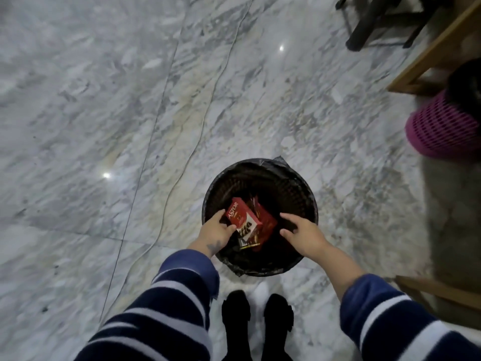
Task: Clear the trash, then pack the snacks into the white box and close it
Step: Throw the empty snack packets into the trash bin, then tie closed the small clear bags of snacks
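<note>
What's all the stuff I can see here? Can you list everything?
Bin: one, black, lined with a dark bag, on the floor at the person's feet.
Snack boxes: at least two, red, over the bin's opening.
Floor: grey-white marble.
Cable: one, thin, pale, running across the floor.
Basket: one, pink, right edge.
Wooden furniture: brown, upper right.
Shoes: two, black, bottom centre.
Left hand: touching a red box.
Right hand: open above the bin, holding nothing.
Sleeves: navy with white stripes.

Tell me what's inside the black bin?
The black bin holds a red snack box and more red packets beneath it. The boxes and both hands cover whatever lies deeper.
</note>
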The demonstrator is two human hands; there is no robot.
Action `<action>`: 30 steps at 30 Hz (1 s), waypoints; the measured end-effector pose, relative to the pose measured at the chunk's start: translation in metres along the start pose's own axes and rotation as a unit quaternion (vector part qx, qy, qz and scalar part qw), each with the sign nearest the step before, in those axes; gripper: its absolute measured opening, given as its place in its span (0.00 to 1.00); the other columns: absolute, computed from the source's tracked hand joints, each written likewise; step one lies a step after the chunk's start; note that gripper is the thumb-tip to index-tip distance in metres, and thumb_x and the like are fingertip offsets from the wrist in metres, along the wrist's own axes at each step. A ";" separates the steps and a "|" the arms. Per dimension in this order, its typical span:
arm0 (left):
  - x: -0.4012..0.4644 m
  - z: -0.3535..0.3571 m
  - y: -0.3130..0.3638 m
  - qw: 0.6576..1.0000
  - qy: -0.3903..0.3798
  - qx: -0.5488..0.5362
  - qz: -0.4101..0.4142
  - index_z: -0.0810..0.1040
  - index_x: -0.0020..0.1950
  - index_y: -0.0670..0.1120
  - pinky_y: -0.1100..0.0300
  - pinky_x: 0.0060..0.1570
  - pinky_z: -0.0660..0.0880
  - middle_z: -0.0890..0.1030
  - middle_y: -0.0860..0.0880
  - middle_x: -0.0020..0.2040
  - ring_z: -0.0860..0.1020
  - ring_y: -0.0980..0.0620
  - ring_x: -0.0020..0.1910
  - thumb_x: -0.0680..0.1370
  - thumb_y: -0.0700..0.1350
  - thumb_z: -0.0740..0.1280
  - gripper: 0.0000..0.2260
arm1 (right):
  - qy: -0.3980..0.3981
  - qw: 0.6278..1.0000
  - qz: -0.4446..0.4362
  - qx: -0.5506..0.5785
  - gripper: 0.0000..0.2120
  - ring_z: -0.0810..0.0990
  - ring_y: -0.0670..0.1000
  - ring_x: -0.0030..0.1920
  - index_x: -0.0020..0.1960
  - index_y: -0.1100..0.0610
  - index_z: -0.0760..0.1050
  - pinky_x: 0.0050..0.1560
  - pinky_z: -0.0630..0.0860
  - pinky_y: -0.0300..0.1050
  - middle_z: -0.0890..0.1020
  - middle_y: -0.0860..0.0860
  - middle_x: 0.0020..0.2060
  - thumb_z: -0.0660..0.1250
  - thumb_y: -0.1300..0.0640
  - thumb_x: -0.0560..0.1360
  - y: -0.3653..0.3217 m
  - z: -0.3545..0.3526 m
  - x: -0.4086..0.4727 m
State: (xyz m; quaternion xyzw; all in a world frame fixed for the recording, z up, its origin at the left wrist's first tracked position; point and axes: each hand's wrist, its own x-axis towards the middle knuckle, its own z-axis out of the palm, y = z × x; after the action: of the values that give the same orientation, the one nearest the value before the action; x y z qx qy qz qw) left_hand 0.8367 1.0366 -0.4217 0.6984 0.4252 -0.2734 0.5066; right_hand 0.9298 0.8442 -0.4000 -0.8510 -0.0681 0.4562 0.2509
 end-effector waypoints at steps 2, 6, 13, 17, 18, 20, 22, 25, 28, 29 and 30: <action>-0.026 -0.009 0.024 0.999 0.010 0.029 0.034 0.60 0.75 0.46 0.59 0.57 0.69 0.80 0.47 0.51 0.77 0.48 0.58 0.80 0.44 0.62 0.24 | -0.007 1.000 0.002 -0.020 0.23 0.71 0.55 0.69 0.73 0.51 0.66 0.67 0.69 0.47 0.71 0.53 0.70 0.63 0.54 0.79 -0.011 -0.021 -0.023; -0.094 -0.019 0.078 0.988 -0.001 0.109 0.109 0.64 0.74 0.46 0.62 0.52 0.69 0.80 0.48 0.50 0.77 0.49 0.54 0.80 0.44 0.61 0.21 | -0.012 1.000 -0.001 -0.027 0.22 0.67 0.55 0.72 0.74 0.53 0.64 0.69 0.66 0.45 0.68 0.55 0.72 0.61 0.53 0.80 -0.032 -0.069 -0.086; -0.231 -0.019 0.189 0.936 -0.019 0.260 0.235 0.66 0.72 0.47 0.62 0.57 0.67 0.76 0.45 0.65 0.74 0.45 0.63 0.80 0.47 0.61 0.20 | 0.063 0.996 -0.005 -0.070 0.23 0.72 0.53 0.68 0.73 0.52 0.65 0.65 0.68 0.42 0.73 0.56 0.68 0.61 0.49 0.79 -0.055 -0.164 -0.233; -0.294 0.006 0.246 0.892 -0.047 0.330 0.305 0.66 0.72 0.48 0.58 0.61 0.68 0.74 0.45 0.67 0.73 0.46 0.64 0.80 0.47 0.60 0.20 | 0.140 0.987 0.024 -0.075 0.23 0.70 0.54 0.69 0.73 0.51 0.65 0.66 0.66 0.44 0.70 0.54 0.71 0.60 0.49 0.80 -0.046 -0.203 -0.313; -0.309 0.015 0.256 0.876 -0.058 0.350 0.325 0.66 0.72 0.48 0.57 0.62 0.68 0.73 0.45 0.68 0.73 0.45 0.65 0.80 0.48 0.60 0.20 | 0.164 0.983 0.034 -0.071 0.23 0.70 0.54 0.70 0.73 0.51 0.66 0.67 0.66 0.44 0.70 0.54 0.71 0.61 0.49 0.79 -0.042 -0.208 -0.332; -0.337 0.035 0.272 0.843 -0.080 0.388 0.364 0.65 0.72 0.48 0.56 0.63 0.68 0.72 0.44 0.69 0.72 0.45 0.65 0.81 0.48 0.59 0.20 | 0.216 0.974 0.054 -0.047 0.23 0.69 0.54 0.70 0.72 0.51 0.66 0.67 0.66 0.44 0.70 0.54 0.71 0.61 0.49 0.79 -0.032 -0.212 -0.369; -0.361 0.059 0.280 0.800 -0.099 0.431 0.405 0.65 0.73 0.48 0.56 0.63 0.68 0.72 0.44 0.69 0.72 0.45 0.66 0.81 0.48 0.58 0.20 | 0.263 0.962 0.073 -0.018 0.23 0.68 0.53 0.71 0.72 0.51 0.66 0.68 0.66 0.44 0.69 0.53 0.72 0.61 0.49 0.79 -0.016 -0.207 -0.407; -0.401 0.102 0.280 0.746 -0.130 0.473 0.451 0.65 0.72 0.48 0.57 0.62 0.67 0.71 0.45 0.69 0.71 0.45 0.67 0.81 0.48 0.59 0.20 | 0.299 0.948 0.111 0.016 0.23 0.67 0.52 0.72 0.74 0.54 0.65 0.69 0.64 0.44 0.68 0.51 0.72 0.60 0.51 0.80 0.013 -0.186 -0.467; -0.440 0.153 0.266 0.686 -0.161 0.510 0.493 0.67 0.71 0.48 0.58 0.62 0.67 0.72 0.45 0.68 0.72 0.47 0.66 0.81 0.47 0.60 0.19 | 0.331 0.928 0.161 0.056 0.22 0.66 0.53 0.72 0.74 0.54 0.64 0.69 0.62 0.44 0.68 0.52 0.72 0.58 0.52 0.80 0.049 -0.156 -0.521; -0.453 0.171 0.259 0.663 -0.173 0.525 0.505 0.68 0.71 0.47 0.58 0.62 0.68 0.73 0.46 0.68 0.72 0.47 0.65 0.80 0.48 0.61 0.19 | 0.340 0.920 0.180 0.070 0.22 0.65 0.53 0.72 0.74 0.53 0.64 0.70 0.61 0.44 0.67 0.52 0.73 0.58 0.51 0.80 0.062 -0.145 -0.540; -0.466 0.190 0.251 0.644 -0.188 0.537 0.511 0.69 0.70 0.47 0.58 0.62 0.69 0.74 0.46 0.67 0.73 0.47 0.64 0.80 0.48 0.61 0.19 | 0.349 0.912 0.199 0.086 0.22 0.64 0.52 0.73 0.74 0.53 0.64 0.71 0.60 0.45 0.67 0.52 0.73 0.58 0.51 0.80 0.075 -0.133 -0.558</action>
State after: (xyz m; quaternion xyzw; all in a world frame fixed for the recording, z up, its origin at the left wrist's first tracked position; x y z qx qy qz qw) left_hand 0.8368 0.6791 0.0128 0.8878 -0.3252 -0.2771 0.1713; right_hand 0.7084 0.5382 0.0381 -0.9269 0.2343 0.1748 0.2352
